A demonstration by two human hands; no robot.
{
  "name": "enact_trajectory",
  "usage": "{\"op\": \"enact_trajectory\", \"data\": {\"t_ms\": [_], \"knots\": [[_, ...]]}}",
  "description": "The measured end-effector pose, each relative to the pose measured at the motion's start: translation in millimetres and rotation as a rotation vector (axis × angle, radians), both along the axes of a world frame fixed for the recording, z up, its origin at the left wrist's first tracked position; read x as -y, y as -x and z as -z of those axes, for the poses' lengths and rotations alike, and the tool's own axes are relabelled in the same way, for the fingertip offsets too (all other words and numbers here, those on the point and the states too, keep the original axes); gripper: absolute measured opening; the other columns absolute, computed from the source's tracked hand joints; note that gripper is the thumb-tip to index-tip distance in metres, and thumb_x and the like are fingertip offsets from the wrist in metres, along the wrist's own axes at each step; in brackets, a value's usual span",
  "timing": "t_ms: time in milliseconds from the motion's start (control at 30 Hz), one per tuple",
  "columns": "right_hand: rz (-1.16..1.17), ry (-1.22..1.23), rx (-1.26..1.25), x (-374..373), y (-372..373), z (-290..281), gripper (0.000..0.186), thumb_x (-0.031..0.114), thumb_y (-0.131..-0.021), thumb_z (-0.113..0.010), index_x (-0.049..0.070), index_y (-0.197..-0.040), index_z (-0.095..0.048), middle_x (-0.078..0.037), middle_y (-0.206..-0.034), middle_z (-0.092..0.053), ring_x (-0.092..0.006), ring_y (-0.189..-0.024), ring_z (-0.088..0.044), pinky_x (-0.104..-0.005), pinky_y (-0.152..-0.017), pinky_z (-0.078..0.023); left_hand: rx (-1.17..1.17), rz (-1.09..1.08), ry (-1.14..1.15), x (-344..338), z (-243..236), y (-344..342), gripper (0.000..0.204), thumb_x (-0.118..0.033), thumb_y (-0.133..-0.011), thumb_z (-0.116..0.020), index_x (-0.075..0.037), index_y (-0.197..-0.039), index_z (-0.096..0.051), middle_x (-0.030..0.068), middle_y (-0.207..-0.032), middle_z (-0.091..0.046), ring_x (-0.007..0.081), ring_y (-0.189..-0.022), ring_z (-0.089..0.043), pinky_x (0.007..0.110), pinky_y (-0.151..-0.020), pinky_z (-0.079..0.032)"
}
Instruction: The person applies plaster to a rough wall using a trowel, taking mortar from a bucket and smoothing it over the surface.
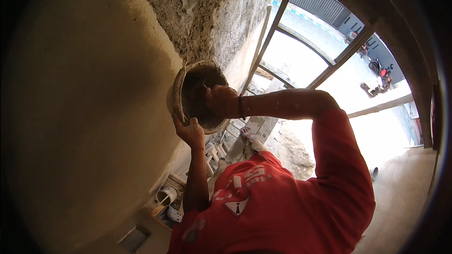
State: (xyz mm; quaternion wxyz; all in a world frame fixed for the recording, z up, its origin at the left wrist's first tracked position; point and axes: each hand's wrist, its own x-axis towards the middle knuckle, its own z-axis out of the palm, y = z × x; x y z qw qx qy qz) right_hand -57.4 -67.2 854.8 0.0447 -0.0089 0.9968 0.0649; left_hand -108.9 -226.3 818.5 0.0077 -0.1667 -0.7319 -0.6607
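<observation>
A mortar-crusted bucket (177, 95) is held up close to the wall, tilted so that its dark inside shows. My left hand (191, 133) grips its near rim, thumb over the edge and fingers round the outside. Inside the bucket's mouth, my right hand (222, 101) is closed, with a dark band at the wrist. A small bit of something shows by its fingers, but shadow hides what it is. Beside the bucket rises the wall, with smooth plaster (94, 94) on the left and rough, bare render (197, 11) above.
My feet stand on planks (261, 129) high over the ground. Below lie a sand heap (294, 153), a white pail (166, 195) and scrap wood. Scaffold poles or frame bars (278, 19) cross the open right side. Motorcycles (380, 70) are parked beyond.
</observation>
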Motion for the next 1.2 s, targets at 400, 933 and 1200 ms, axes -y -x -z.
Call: {"op": "enact_trajectory", "data": {"t_ms": [400,933,1200], "knots": [[-0.050,0.290,0.345,-12.9,-54.7,-64.3,0.025,0.010,-0.076,-0.063,-0.006,-0.094,-0.068,-0.019,-0.081,-0.069,-0.0319,-0.079,-0.070,-0.0420,-0.057,-0.057,-0.132,0.046,0.187,-1.4,-9.7,-27.3,0.062,-0.008,-0.072,-0.055,0.015,-0.129,-0.046,0.0285,-0.136,-0.048,0.0361,-0.123,-0.049,0.040,-0.108,-0.034],[0.194,0.481,-0.065,-40.0,-92.1,-100.6,0.031,0.003,-0.083,-0.050,-0.002,-0.113,-0.046,-0.018,-0.063,-0.059,-0.0382,-0.065,-0.064,-0.0475,-0.060,-0.050,-0.041,0.116,-0.208,-4.1,5.3,-10.5,0.070,0.008,-0.074,-0.046,0.011,-0.142,-0.032,0.0233,-0.142,-0.043,0.0286,-0.132,-0.043,0.037,-0.112,-0.028],[0.293,0.991,0.367,-8.4,-83.2,-50.9,0.016,0.006,-0.084,-0.051,-0.004,-0.097,-0.048,-0.016,-0.065,-0.056,-0.0330,-0.060,-0.062,-0.0415,-0.054,-0.049,-0.086,0.021,-0.166,-14.2,16.1,-25.3,0.068,0.008,-0.075,-0.047,0.011,-0.141,-0.032,0.0248,-0.144,-0.040,0.0306,-0.135,-0.039,0.037,-0.113,-0.028]]}}
